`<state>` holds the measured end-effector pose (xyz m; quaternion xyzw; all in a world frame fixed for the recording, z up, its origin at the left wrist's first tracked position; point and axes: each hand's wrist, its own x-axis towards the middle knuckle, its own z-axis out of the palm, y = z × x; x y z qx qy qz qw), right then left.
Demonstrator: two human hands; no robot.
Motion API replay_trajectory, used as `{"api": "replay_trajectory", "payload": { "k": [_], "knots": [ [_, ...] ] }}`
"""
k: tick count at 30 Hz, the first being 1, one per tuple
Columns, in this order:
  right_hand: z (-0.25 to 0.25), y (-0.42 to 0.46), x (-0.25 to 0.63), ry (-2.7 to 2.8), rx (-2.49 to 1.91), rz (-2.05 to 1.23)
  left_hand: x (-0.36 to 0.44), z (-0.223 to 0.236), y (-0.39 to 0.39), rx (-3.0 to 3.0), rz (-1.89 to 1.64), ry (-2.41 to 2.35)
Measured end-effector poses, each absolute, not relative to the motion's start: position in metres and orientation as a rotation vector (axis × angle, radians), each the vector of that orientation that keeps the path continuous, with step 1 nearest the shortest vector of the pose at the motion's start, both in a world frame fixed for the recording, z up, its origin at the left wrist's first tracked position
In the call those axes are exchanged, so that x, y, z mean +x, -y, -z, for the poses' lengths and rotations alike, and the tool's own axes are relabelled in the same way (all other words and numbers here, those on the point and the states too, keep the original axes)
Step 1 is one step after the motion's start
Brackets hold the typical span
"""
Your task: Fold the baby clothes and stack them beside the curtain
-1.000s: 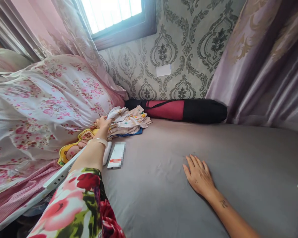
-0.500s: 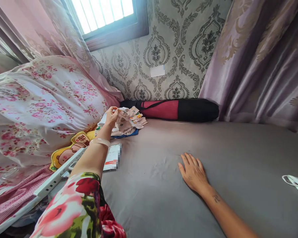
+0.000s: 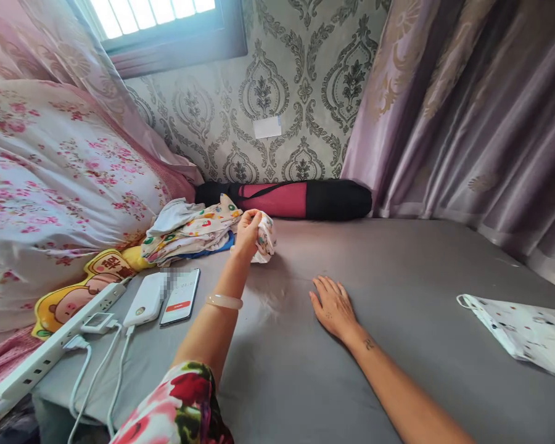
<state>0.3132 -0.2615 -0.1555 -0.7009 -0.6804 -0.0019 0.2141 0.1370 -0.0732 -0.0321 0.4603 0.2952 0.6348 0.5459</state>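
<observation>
Left hand point(image 3: 248, 231) pinches bunched white printed fabric piece point(image 3: 267, 237), right hand point(image 3: 333, 308) lies loosely spread to its right; firm pinch should prevent slipping.

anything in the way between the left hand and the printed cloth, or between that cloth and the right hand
Nothing visible: the left hand grips the printed cloth directly, and only the gray sheet lies between that cloth and the right hand.
</observation>
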Motion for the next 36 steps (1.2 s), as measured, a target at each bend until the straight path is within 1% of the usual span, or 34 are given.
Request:
{"api": "replay_trajectory", "payload": {
  "k": [6,12,16,20,24,27,30,34,36],
  "knots": [
    [0.150,0.257,0.323,1.565,-1.706,-0.172,0.197,0.047,0.130,0.988,-1.301,-0.630],
    [0.137,0.262,0.320,1.462,-1.472,-0.182,0.238,0.058,0.167,0.972,-1.184,-0.549],
    [0.133,0.264,0.320,1.404,-1.515,-0.226,0.249,0.066,0.178,1.006,-1.150,-0.558],
    [0.134,0.261,0.332,1.277,-1.618,-0.314,0.244,0.067,0.182,1.183,-1.102,-0.596],
    [0.126,0.255,0.356,1.073,-1.647,-0.269,0.230,0.060,0.182,1.428,-1.026,-0.591],
    [0.113,0.254,0.376,0.975,-1.598,-0.215,0.220,0.052,0.185,1.534,-0.832,-0.609],
    [0.092,0.258,0.392,0.983,-1.521,-0.234,0.215,0.046,0.189,1.609,-0.610,-0.581],
    [0.053,0.280,0.403,1.011,-1.520,-0.270,0.213,0.040,0.193,1.740,-0.560,-0.495],
    [0.029,0.298,0.405,1.003,-1.560,-0.356,0.212,0.037,0.194,1.755,-0.504,-0.471]
  ]
}}
